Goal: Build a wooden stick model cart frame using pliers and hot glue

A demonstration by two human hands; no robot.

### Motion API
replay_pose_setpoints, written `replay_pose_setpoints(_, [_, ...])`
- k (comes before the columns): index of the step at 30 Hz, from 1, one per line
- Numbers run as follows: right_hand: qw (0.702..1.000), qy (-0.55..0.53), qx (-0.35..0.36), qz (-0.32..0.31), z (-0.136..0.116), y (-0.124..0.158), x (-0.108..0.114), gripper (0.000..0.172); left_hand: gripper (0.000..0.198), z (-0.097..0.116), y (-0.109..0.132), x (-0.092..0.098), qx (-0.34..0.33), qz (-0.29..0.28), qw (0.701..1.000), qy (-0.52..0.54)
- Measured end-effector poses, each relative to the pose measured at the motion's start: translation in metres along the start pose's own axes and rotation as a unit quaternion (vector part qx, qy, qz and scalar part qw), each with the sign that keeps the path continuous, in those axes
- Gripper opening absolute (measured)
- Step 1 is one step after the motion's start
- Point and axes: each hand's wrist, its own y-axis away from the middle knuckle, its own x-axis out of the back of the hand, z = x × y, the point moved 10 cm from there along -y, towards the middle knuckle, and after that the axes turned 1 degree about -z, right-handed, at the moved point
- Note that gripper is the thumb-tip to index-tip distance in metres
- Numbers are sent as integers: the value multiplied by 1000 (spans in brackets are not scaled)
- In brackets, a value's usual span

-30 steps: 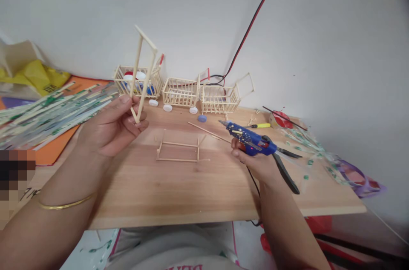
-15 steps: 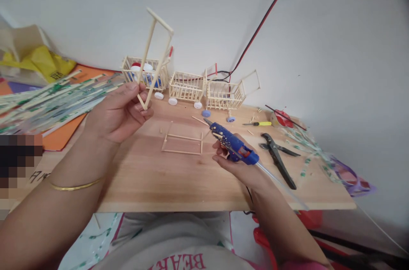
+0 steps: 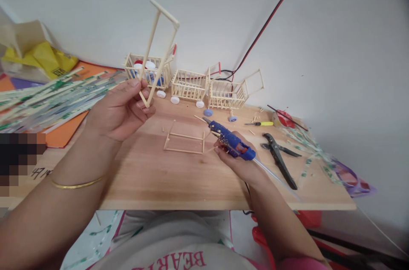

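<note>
The left hand (image 3: 123,106) is pinching a long stick frame (image 3: 161,67) near its lower end, thumb against fingers, its far end rising above them. The right hand (image 3: 238,163) is gripping a blue glue gun (image 3: 228,136); whether a finger is pressing the trigger I cannot tell. Working well probably means keeping the pinch light on such slender sticks and the nozzle clear of the left fingers. Between both hands' fingers, a rectangular stick frame (image 3: 185,151) is lying flat. Beyond the left fingers, a slatted miniature cart (image 3: 129,70) is holding red, white and blue pieces.
</note>
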Motion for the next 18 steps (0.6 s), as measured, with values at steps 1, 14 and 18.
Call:
replay_pose_setpoints(1, [1000, -1, -1, 2, 0, 0, 0, 15, 3, 0, 0, 0, 0, -1, 1000, 1])
replay_pose_setpoints(14, [1000, -9, -24, -2, 2, -2, 2, 14, 2, -1, -2, 0, -15, -10, 1000, -8])
replay_pose_setpoints(18, [999, -28, -27, -17, 1, 0, 0, 24, 3, -1, -2, 0, -14, -13, 1000, -5])
